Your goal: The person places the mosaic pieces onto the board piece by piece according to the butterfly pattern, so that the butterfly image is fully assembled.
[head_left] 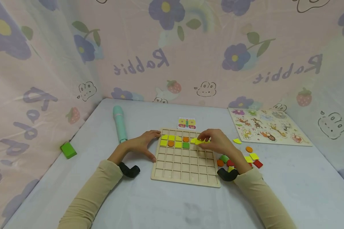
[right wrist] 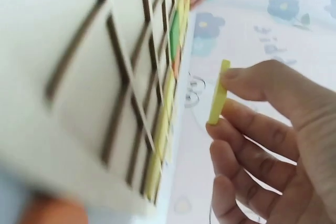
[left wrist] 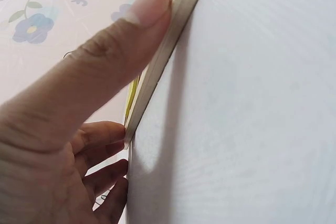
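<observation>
A wooden grid board [head_left: 186,171] lies on the table. Its far rows hold several yellow tiles [head_left: 163,142], an orange round tile [head_left: 171,144] and a green square tile [head_left: 186,145]. My left hand [head_left: 141,143] rests against the board's left side, thumb [left wrist: 149,11] on the edge and fingers spread toward the far corner. Over the right part of those rows, my right hand [head_left: 216,142] pinches a thin yellow tile [right wrist: 219,93] between thumb and fingertips. In the right wrist view, this tile stands edge-on, a little above the board.
Behind the board lies a small pattern card [head_left: 187,123]. Loose coloured tiles [head_left: 254,156] are scattered right of the board, partly under my right forearm. An animal puzzle board [head_left: 268,127] lies at the far right. A mint microphone [head_left: 120,124] and a green block [head_left: 68,150] are at left.
</observation>
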The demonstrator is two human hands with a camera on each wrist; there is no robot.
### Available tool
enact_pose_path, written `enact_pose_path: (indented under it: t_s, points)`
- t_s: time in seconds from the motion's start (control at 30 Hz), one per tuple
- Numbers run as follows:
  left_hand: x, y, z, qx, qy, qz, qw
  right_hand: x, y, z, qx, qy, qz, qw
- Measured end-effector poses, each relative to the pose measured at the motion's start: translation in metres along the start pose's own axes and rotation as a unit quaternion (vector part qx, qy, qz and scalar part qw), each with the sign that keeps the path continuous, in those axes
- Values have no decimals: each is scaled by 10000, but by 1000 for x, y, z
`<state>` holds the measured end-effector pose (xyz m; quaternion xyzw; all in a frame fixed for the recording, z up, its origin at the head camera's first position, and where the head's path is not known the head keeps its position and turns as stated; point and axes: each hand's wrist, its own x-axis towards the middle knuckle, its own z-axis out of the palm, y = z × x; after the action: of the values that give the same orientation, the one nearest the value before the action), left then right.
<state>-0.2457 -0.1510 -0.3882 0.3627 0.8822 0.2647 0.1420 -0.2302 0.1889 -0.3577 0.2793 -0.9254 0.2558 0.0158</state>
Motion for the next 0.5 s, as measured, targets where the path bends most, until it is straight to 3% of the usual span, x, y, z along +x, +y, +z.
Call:
enact_pose_path:
  t_s: [0.3,0.5]
  points:
    - [0,0,0,2,-6,-62,10000,12,4,18,298,-320,138,9989]
    - [0,-1,1,26,2,-56,10000,13,9,22,452,-453,-35,9979]
